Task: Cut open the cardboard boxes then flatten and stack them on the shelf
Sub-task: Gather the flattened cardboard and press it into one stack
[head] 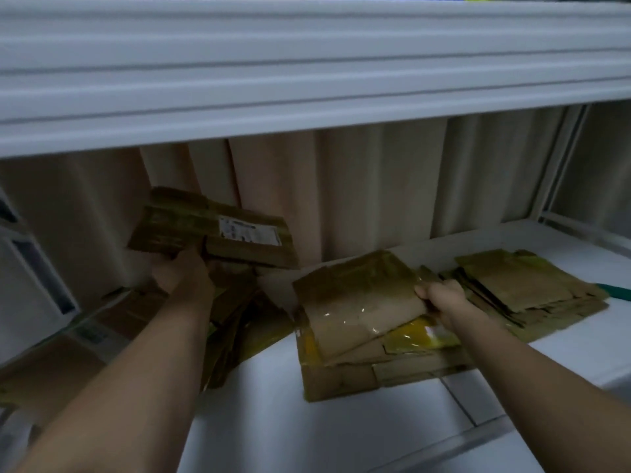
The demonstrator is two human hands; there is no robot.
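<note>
- A pale beige curtain (358,186) hangs in vertical folds along the back.
- A green object (614,291), mostly cut off, lies at the right edge.
- A white window frame (560,172) stands at the far right, beside the curtain.
- A white panelled surface (30,268) shows at the left edge, blurred.

Two bare forearms, no visible sleeves

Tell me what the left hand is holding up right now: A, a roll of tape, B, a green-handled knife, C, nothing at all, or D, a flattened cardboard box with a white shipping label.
D: the left hand grips a flattened cardboard box from below, raised above the shelf, with a white label on its face.
</note>
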